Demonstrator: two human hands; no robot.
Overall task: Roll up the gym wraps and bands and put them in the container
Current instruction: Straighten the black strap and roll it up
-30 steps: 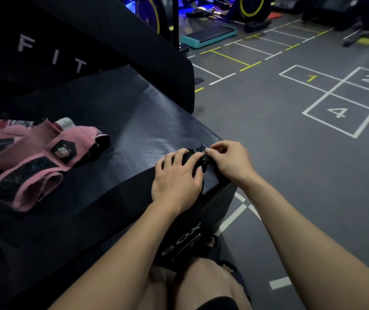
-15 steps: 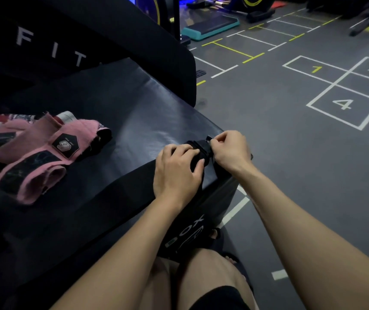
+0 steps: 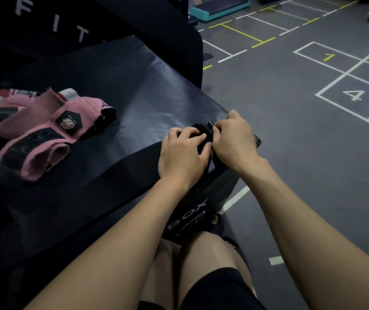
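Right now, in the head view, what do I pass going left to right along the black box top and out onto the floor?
pink wraps → bare stretch of black box top → left hand → black band roll pinched between both hands → right hand → grey floor with the painted square numbered 4

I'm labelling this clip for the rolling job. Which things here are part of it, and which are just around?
Part of the job:
- black band, rolled end under left hand and right hand
- pink wraps

Just around:
- black padded box
- teal step platform
- numbered floor squares
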